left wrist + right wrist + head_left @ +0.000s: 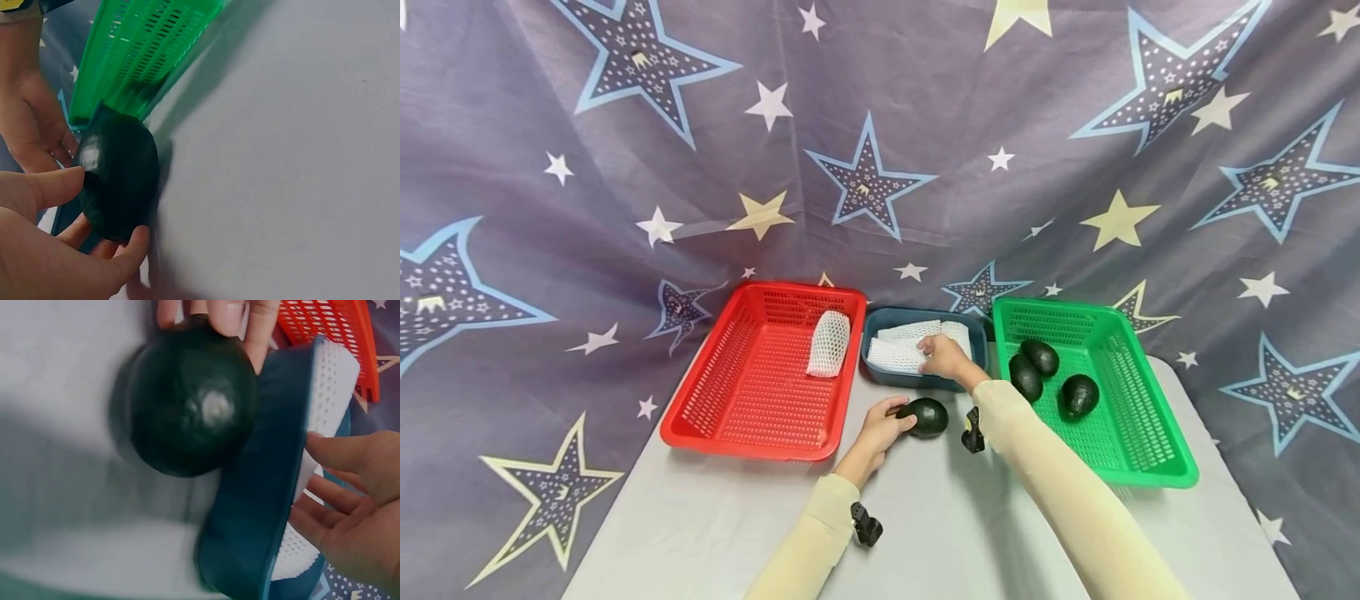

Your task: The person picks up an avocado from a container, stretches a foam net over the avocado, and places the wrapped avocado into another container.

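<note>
Avocado [929,417], a glossy ovoid, gripped by my left hand [882,427], at six o'clock from the blue tub [910,381]; my right hand [945,358] touches white netted foam [893,356], whether pinching I cannot tell.

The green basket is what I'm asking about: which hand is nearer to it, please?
Right: the right hand is over the blue bin, just left of the green basket; the left hand holds a dark fruit, farther left.
</note>
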